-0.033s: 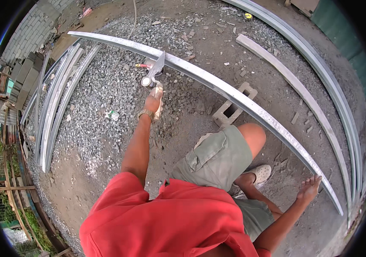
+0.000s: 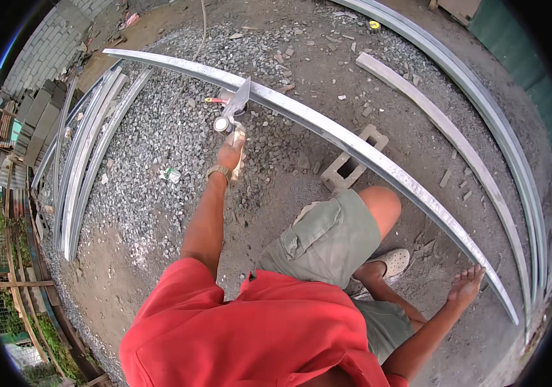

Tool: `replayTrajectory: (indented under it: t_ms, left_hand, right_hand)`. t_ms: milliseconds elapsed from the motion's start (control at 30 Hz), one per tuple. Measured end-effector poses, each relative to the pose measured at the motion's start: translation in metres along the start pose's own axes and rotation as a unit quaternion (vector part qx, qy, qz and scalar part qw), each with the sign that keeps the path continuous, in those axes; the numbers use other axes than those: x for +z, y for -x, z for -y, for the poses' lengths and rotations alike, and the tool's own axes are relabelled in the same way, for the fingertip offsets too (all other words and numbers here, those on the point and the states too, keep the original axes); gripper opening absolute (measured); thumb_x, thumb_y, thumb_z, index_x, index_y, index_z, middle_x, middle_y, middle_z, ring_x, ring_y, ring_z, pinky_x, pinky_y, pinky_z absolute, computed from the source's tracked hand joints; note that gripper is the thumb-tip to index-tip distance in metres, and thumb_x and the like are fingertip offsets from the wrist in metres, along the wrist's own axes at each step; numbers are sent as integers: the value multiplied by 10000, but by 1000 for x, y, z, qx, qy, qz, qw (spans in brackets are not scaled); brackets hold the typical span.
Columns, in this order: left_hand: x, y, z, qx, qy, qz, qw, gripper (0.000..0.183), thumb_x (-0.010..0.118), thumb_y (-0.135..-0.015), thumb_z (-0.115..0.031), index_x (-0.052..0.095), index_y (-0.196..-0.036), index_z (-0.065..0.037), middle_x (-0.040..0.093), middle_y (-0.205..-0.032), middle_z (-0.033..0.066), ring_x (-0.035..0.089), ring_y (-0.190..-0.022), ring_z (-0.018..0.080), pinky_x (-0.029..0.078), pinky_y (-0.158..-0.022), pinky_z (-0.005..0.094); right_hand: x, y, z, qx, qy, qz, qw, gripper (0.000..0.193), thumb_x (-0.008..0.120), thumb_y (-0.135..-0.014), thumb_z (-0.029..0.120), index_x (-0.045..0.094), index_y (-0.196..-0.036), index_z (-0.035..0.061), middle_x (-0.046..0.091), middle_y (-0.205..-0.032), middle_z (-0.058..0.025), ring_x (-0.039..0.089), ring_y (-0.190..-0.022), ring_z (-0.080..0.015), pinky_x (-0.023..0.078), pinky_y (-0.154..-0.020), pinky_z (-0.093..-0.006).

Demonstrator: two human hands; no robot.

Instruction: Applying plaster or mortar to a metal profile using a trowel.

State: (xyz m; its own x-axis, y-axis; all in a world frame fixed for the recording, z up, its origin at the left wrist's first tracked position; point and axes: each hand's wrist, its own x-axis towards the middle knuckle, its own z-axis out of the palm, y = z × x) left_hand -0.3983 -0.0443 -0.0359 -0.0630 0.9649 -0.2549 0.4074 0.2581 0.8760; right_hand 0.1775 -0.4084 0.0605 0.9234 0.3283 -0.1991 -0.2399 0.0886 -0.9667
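A long galvanised metal channel (image 2: 366, 152) crosses in front of me from far left to near right. My left hand (image 2: 229, 155) is closed round something pale, only partly visible. Just beyond its fingers are a flat grey triangular plate (image 2: 240, 97), its tip over the channel's edge, and a small round tin-like piece (image 2: 222, 124). Whether these are joined to the pale thing I cannot tell. A red-handled brush (image 2: 215, 100) lies close by, next to a partly hidden container. My right hand (image 2: 465, 285) holds the channel's near edge by its right end, fingers bent against it.
A hollow concrete block (image 2: 347, 169) stands beside the channel, near my knee. More metal channels lie on gravel at left (image 2: 85, 164) and along the far right (image 2: 501, 122). A pale straight bar (image 2: 431, 106) lies beyond the channel. Concrete blocks (image 2: 40, 119) are stacked far left.
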Motion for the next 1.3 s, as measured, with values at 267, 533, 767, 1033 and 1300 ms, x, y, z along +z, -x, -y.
replayTrajectory:
  t_ms: [267, 533, 767, 1033, 1300]
  left_hand:
    - [75, 54, 3, 73, -90, 45, 992, 589, 487, -912, -491, 449, -1329, -77, 648, -1004, 210, 640, -864, 392, 488, -768, 415]
    - [96, 108, -107, 17, 28, 316, 948, 642, 536, -900, -487, 389, -1387, -96, 531, -648, 24, 530, -489, 95, 429, -391, 250]
    - [161, 188, -228, 163, 165, 379, 896, 658, 460, -946, -465, 223, -1468, -142, 533, -718, 34, 507, -460, 86, 416, -377, 220]
    - [235, 235, -137, 304, 56, 268, 912, 549, 438, -953, -379, 437, -1345, 7, 529, -1272, 248, 518, -1193, 339, 395, -985, 369]
    - [150, 117, -235, 388, -279, 388, 788, 504, 600, -836, -431, 619, -1172, -57, 638, -1018, 252, 624, -939, 376, 475, -840, 402]
  right_hand:
    - [-15, 2, -18, 12, -49, -21, 999, 546, 571, -911, 446, 479, -1217, 4, 500, -784, 23, 486, -705, -121, 393, -620, -287]
    - [44, 48, -14, 3, 8, 104, 995, 467, 542, -935, 399, 511, -1125, -26, 523, -725, -20, 516, -626, -107, 420, -517, -252]
    - [145, 110, -19, -44, 161, 313, 935, 555, 432, -952, 479, 570, -1068, -46, 600, -790, -70, 572, -711, -139, 443, -633, -268]
    - [153, 131, -82, 158, -44, 286, 944, 423, 534, -938, 371, 559, -1012, -45, 591, -833, -94, 549, -757, -146, 457, -670, -274]
    - [159, 136, -115, -87, 512, 332, 788, 420, 576, -876, 345, 552, -1014, -51, 642, -910, -264, 603, -928, -438, 464, -824, -475]
